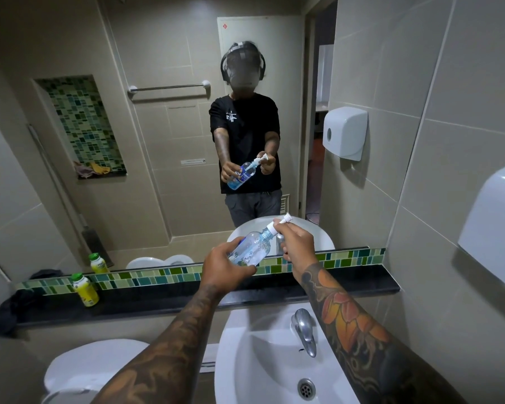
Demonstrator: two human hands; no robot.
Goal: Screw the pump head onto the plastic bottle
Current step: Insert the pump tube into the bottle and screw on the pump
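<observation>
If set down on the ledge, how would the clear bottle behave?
The bottle looks mostly empty, with little blue liquid, so probably light. Its round body would likely roll if laid sideways. Thin clear plastic may flex under the left hand, while the right hand grips the pump head.

Clear plastic bottle (250,247) showing blue liquid, pump head (277,223) gleaming white, ledge (158,301) lying black under green-and-teal mosaic tiles (158,277), yellow bottle (85,290) wearing a green cap

Black ledge (347,282): yellow bottle (85,290), dark cloth (9,312)
</observation>
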